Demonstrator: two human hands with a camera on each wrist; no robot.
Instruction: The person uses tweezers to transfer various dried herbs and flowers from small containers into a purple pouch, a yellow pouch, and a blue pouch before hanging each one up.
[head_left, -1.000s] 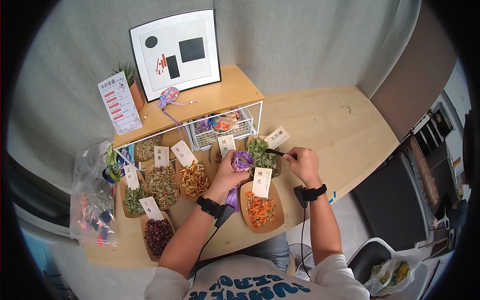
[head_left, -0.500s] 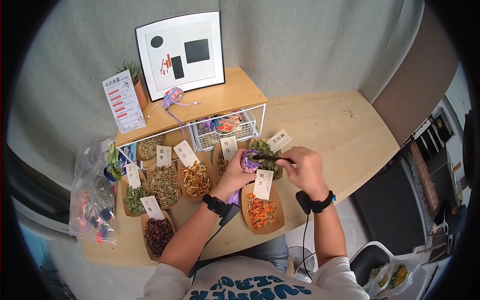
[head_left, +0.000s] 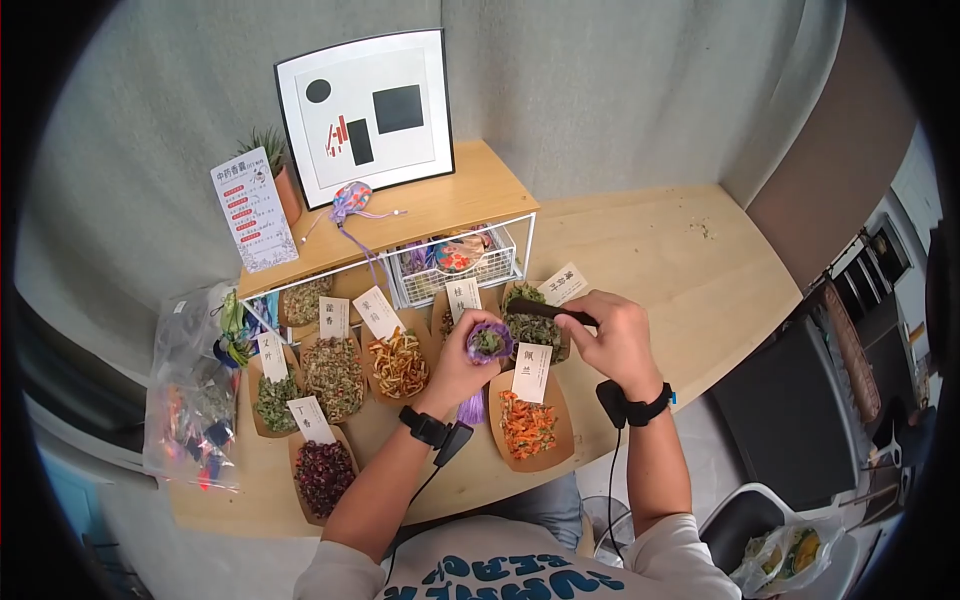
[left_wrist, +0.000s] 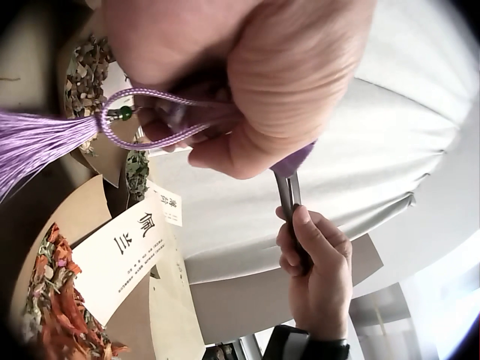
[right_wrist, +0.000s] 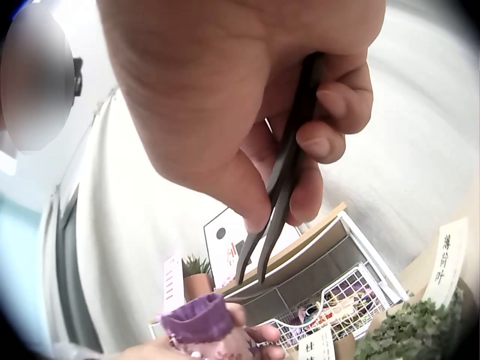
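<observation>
Drawstring pouch (right_wrist: 196, 321), purple, mouth upward, green leafy matter showing inside; located above the counter (head_left: 640, 260), gripped in the curled fingers of the left hand (head_left: 462, 365). Fitted with a looped lilac cord (left_wrist: 157, 91), a green bead (left_wrist: 125, 112) and a purple tassel (left_wrist: 49, 142), which hangs below that hand. Dark tweezers (right_wrist: 286, 169), tips slightly parted near the pouch mouth; pinched between thumb and fingers of the right hand (head_left: 615, 335). Beneath the hands: boat-shaped paper trays of dried herbs, including green leaves (head_left: 537, 335), orange petals (head_left: 527, 425) with an upright label card (head_left: 532, 372), and, further left, dark red buds (head_left: 325, 480). Behind: wood-topped shelf (head_left: 480, 180) bearing a second sachet (head_left: 352, 196), framed print (head_left: 400, 110), potted plant (head_left: 287, 195) and printed card (head_left: 255, 210); white wire basket (head_left: 470, 272) underneath. Far left: clear plastic bag (head_left: 195, 400), contents multicoloured.
</observation>
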